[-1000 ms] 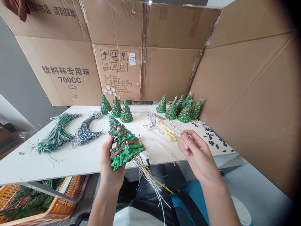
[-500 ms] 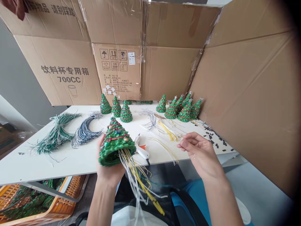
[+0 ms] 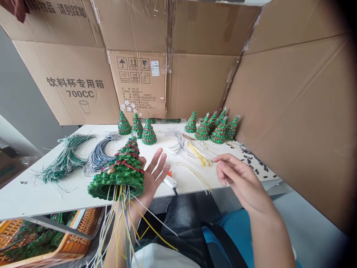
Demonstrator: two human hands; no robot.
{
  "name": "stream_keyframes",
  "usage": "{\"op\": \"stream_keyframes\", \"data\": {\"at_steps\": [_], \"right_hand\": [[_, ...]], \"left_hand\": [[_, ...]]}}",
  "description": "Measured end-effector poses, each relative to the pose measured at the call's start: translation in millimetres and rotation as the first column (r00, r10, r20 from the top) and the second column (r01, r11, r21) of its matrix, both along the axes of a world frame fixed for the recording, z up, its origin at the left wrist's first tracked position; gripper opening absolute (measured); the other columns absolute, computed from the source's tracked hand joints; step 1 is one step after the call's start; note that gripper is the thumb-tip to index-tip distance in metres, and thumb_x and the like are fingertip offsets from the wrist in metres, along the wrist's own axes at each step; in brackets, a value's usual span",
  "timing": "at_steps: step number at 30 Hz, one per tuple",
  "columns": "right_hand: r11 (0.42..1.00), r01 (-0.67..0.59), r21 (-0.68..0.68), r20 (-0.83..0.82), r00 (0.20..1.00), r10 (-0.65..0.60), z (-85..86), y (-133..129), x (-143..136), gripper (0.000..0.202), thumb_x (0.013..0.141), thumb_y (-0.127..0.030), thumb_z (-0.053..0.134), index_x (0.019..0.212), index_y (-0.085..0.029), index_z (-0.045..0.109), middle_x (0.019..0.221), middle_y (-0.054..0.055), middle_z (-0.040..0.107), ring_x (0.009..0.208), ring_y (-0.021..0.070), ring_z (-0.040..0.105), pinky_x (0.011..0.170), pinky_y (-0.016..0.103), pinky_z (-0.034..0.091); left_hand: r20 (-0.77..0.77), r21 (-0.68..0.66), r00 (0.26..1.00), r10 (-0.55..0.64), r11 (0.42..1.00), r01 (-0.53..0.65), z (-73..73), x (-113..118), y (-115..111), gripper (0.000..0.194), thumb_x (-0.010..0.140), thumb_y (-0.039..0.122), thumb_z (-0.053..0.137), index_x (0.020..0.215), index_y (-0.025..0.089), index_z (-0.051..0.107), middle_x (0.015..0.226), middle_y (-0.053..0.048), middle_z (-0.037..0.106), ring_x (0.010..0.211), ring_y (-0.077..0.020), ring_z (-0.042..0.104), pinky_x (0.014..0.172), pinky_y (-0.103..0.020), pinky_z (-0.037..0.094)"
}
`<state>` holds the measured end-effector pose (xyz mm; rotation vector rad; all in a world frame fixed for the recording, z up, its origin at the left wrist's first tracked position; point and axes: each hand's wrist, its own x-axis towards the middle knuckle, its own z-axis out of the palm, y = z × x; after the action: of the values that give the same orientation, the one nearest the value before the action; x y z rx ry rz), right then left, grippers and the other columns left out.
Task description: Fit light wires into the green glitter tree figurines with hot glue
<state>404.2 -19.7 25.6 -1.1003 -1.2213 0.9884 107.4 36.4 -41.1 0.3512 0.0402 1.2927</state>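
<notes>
A green model Christmas tree (image 3: pixel 122 167) with red garlands and small baubles leans in my left hand (image 3: pixel 152 182). My thumb side and palm bear it while the other fingers spread out to the right. Its hollow base faces me, and loose white, yellow and dark green wires (image 3: pixel 122 223) hang from the opening over my wrist. To the right, my right hand (image 3: pixel 237 178) hovers above the table edge, apart from the tree. Its thumb and forefinger are drawn together and the other fingers are curled. Anything between those fingertips is too small to make out.
On the white table (image 3: pixel 80 197) lie green wires (image 3: pixel 67 156), blue wires (image 3: pixel 100 152), yellow wires (image 3: pixel 205 158) and a white-handled tool (image 3: pixel 170 182). Several small trees (image 3: pixel 219 130) stand behind. Cardboard (image 3: pixel 203 82) walls the back and right. An orange basket (image 3: pixel 67 245) sits below left.
The tree has tipped and shifted left in my left hand, whose fingers have spread out. Its wires now hang over my left wrist. My right hand has moved slightly right.
</notes>
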Motion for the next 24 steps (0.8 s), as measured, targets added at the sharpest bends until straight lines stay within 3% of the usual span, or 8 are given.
{"op": "stream_keyframes", "data": {"at_steps": [4, 6, 9, 11, 15, 18, 20, 24], "right_hand": [[1.0, -0.003, 0.008, 0.185, 0.983, 0.001, -3.5, -1, 12, 0.038, 0.103, -0.064, 0.081, 0.11, -0.026, 0.081, 0.062, -0.007, 0.046, 0.057, 0.0133, 0.038, 0.054, 0.029, 0.03], [0.999, -0.016, 0.029, 0.315, 0.949, 0.007, -3.3, -1, 17, 0.034, 0.108, -0.061, 0.074, 0.111, -0.027, 0.08, 0.068, -0.005, 0.051, 0.062, 0.0158, 0.042, 0.057, 0.03, 0.033], [0.998, -0.063, 0.03, 0.542, 0.84, 0.036, -2.4, 0, 22, 0.029, 0.115, -0.053, 0.063, 0.113, -0.03, 0.079, 0.098, 0.003, 0.072, 0.088, 0.0222, 0.063, 0.079, 0.034, 0.048], [0.994, -0.105, -0.006, 0.651, 0.754, 0.084, -4.0, 2, 26, 0.029, 0.118, -0.046, 0.054, 0.111, -0.03, 0.076, 0.114, 0.005, 0.076, 0.108, 0.0266, 0.068, 0.096, 0.039, 0.05], [0.973, -0.195, -0.125, 0.734, 0.641, 0.223, -14.3, 3, 30, 0.035, 0.119, -0.039, 0.041, 0.102, -0.03, 0.07, 0.106, 0.005, 0.076, 0.103, 0.0283, 0.07, 0.096, 0.042, 0.053], [0.958, -0.248, -0.141, 0.738, 0.619, 0.269, -21.5, 2, 31, 0.028, 0.114, -0.034, 0.048, 0.101, -0.031, 0.072, 0.109, 0.005, 0.078, 0.106, 0.03, 0.073, 0.095, 0.043, 0.056], [0.955, -0.262, -0.141, 0.745, 0.607, 0.277, -22.6, 2, 30, 0.016, 0.104, -0.024, 0.062, 0.101, -0.032, 0.075, 0.112, 0.004, 0.079, 0.108, 0.0304, 0.073, 0.096, 0.043, 0.057], [0.977, -0.194, -0.092, 0.756, 0.625, 0.195, -16.4, 2, 16, 0.023, 0.089, -0.016, 0.082, 0.103, -0.033, 0.079, 0.115, 0.001, 0.078, 0.091, 0.0256, 0.07, 0.084, 0.037, 0.056]], "left_hand": [[0.054, 0.051, 0.994, -0.092, 0.995, 0.089, 9.1, -8, -7, 0.04, 0.114, 0.044, 0.045, 0.099, 0.029, 0.08, 0.179, -0.007, 0.058, 0.176, -0.0336, 0.036, 0.145, -0.065, 0.011], [0.072, 0.063, 0.991, -0.112, 0.992, 0.108, 13.0, -12, -10, 0.04, 0.115, 0.042, 0.045, 0.098, 0.028, 0.079, 0.183, -0.006, 0.053, 0.178, -0.0342, 0.032, 0.145, -0.065, 0.007], [0.051, 0.087, 0.988, -0.143, 0.987, 0.138, 18.0, -15, -13, 0.042, 0.116, 0.04, 0.043, 0.1, 0.026, 0.079, 0.181, -0.01, 0.055, 0.174, -0.0342, 0.04, 0.145, -0.063, 0.011], [0.034, 0.095, 0.991, -0.13, 0.987, 0.126, 20.2, -14, -15, 0.043, 0.117, 0.041, 0.043, 0.101, 0.025, 0.08, 0.178, -0.013, 0.058, 0.172, -0.0342, 0.045, 0.145, -0.062, 0.015], [-0.011, 0.053, 0.998, -0.067, 0.996, 0.067, 23.9, -9, -18, 0.04, 0.115, 0.041, 0.046, 0.099, 0.025, 0.079, 0.172, -0.014, 0.065, 0.17, -0.0344, 0.049, 0.142, -0.064, 0.026], [-0.06, 0.029, 0.998, -0.021, 0.999, 0.023, 27.2, -4, -19, 0.034, 0.111, 0.039, 0.052, 0.091, 0.026, 0.076, 0.162, -0.015, 0.073, 0.161, -0.0351, 0.061, 0.132, -0.063, 0.046], [-0.075, 0.007, 0.997, -0.001, 1.0, 0.001, 29.0, -2, -19, 0.03, 0.108, 0.037, 0.056, 0.088, 0.026, 0.075, 0.159, -0.016, 0.075, 0.155, -0.0367, 0.066, 0.124, -0.062, 0.056], [-0.073, -0.067, 0.996, 0.043, 0.997, -0.048, 29.7, 1, -19, 0.031, 0.109, 0.036, 0.055, 0.088, 0.025, 0.074, 0.16, -0.018, 0.073, 0.156, -0.0412, 0.065, 0.12, -0.068, 0.057]]}}
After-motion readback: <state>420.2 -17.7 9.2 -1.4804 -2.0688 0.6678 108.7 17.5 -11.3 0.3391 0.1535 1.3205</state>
